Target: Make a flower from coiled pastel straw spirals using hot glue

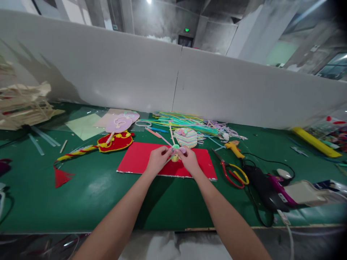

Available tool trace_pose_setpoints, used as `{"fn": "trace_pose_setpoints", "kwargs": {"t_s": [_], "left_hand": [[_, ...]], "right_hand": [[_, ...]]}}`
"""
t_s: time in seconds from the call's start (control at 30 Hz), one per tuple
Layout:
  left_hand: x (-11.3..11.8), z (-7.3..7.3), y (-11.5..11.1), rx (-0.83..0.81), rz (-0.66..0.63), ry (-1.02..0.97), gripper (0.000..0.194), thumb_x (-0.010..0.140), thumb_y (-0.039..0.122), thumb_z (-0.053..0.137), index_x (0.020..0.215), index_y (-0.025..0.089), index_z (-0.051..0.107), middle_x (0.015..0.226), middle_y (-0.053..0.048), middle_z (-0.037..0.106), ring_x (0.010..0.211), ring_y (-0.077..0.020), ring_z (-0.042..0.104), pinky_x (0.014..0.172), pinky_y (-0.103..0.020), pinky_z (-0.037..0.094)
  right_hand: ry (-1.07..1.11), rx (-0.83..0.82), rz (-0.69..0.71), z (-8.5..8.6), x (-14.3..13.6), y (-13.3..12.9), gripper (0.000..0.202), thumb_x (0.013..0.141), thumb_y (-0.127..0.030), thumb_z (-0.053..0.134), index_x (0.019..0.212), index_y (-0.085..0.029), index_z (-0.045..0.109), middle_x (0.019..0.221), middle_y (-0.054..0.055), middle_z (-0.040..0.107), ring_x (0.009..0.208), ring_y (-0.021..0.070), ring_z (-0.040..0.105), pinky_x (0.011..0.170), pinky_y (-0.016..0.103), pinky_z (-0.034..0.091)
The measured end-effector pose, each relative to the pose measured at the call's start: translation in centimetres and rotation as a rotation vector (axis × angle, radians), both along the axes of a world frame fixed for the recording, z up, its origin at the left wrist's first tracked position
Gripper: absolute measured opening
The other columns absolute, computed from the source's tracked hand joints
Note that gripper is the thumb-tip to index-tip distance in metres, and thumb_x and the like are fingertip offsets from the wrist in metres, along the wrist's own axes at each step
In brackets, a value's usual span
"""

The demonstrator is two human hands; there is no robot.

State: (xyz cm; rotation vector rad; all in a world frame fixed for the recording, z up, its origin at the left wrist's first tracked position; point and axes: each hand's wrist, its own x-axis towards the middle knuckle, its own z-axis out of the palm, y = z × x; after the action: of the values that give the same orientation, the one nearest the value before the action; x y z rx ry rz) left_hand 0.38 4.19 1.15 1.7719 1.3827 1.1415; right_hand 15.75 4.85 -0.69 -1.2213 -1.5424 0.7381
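Both hands' fingers (170, 151) pinch a small round piece (175, 157), mostly hidden by them

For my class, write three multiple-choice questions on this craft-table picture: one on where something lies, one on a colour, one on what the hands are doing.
1. Where do the scissors lie?
A. right of the red sheet
B. on the striped disc
C. left of the tassel

2. What colour is the table?
A. blue
B. green
C. white

3. What are the left hand and right hand doing?
A. resting flat
B. holding the scissors
C. both pinching a small craft piece

Answers: 1 A, they sit beyond the sheet's right edge. 2 B, green shows all round. 3 C, fingertips meet on it above the sheet.
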Motion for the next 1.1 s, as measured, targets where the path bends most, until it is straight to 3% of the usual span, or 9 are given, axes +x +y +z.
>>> {"fn": "trace_pose_setpoints", "kwargs": {"t_s": [0.1,0.27,0.37,0.57,0.67,0.97,1.1], "left_hand": [[0.0,-0.5,0.1,-0.011,-0.018,-0.004,0.030,0.077,0.043,0.051,0.071,0.016,0.062,0.065,-0.001,0.062,0.064,-0.0143,0.053,0.060,-0.023,0.038],[-0.2,-0.2,1.4,-0.093,-0.175,-0.031,0.029,0.067,0.039,0.062,0.081,0.014,0.067,0.077,-0.003,0.069,0.074,-0.0189,0.060,0.067,-0.026,0.044],[-0.8,1.2,3.1,-0.129,-0.219,-0.031,0.029,0.068,0.039,0.060,0.077,0.013,0.067,0.071,-0.002,0.067,0.069,-0.0180,0.059,0.063,-0.025,0.044],[-1.7,5.1,6.6,-0.138,-0.243,-0.047,0.024,0.066,0.036,0.060,0.068,0.012,0.065,0.059,0.000,0.062,0.057,-0.0138,0.054,0.055,-0.023,0.041],[-1.7,6.3,7.8,-0.117,-0.264,-0.072,0.020,0.066,0.032,0.059,0.068,0.013,0.065,0.059,0.002,0.060,0.056,-0.0124,0.053,0.053,-0.022,0.040],[-1.8,9.3,8.2,-0.139,-0.328,-0.113,0.024,0.068,0.034,0.060,0.082,0.016,0.067,0.081,-0.004,0.069,0.076,-0.0182,0.061,0.064,-0.024,0.046],[-2.6,9.8,8.6,-0.136,-0.175,-0.134,0.030,0.072,0.040,0.054,0.085,0.017,0.068,0.087,-0.006,0.070,0.081,-0.0201,0.062,0.065,-0.026,0.047]], "right_hand": [[0.011,-0.003,-0.008,-0.1,-0.1,0.0,0.027,0.073,-0.044,0.055,0.066,-0.018,0.052,0.061,-0.002,0.049,0.060,0.0137,0.043,0.058,0.025,0.034],[0.061,-0.028,-0.010,0.4,-0.3,0.5,0.028,0.072,-0.045,0.056,0.066,-0.018,0.053,0.061,-0.002,0.049,0.060,0.0137,0.043,0.058,0.025,0.035],[0.115,-0.046,0.025,1.8,-0.5,1.6,0.030,0.074,-0.047,0.055,0.067,-0.017,0.053,0.062,-0.002,0.051,0.059,0.0131,0.043,0.057,0.026,0.037],[0.130,-0.071,0.196,6.6,-0.6,4.8,0.032,0.068,-0.048,0.062,0.063,-0.017,0.053,0.058,-0.003,0.049,0.056,0.0119,0.044,0.054,0.024,0.037],[0.109,-0.053,0.227,8.2,-0.5,6.0,0.032,0.068,-0.045,0.063,0.060,-0.017,0.050,0.056,-0.004,0.046,0.054,0.0111,0.043,0.053,0.024,0.035],[0.153,-0.059,0.200,9.7,0.4,7.0,0.027,0.070,-0.039,0.063,0.061,-0.017,0.051,0.057,-0.003,0.048,0.056,0.0115,0.043,0.054,0.024,0.035],[0.203,-0.154,0.236,9.5,0.0,6.6,0.027,0.069,-0.040,0.064,0.060,-0.018,0.052,0.056,-0.004,0.047,0.055,0.0113,0.043,0.054,0.024,0.035]]}}
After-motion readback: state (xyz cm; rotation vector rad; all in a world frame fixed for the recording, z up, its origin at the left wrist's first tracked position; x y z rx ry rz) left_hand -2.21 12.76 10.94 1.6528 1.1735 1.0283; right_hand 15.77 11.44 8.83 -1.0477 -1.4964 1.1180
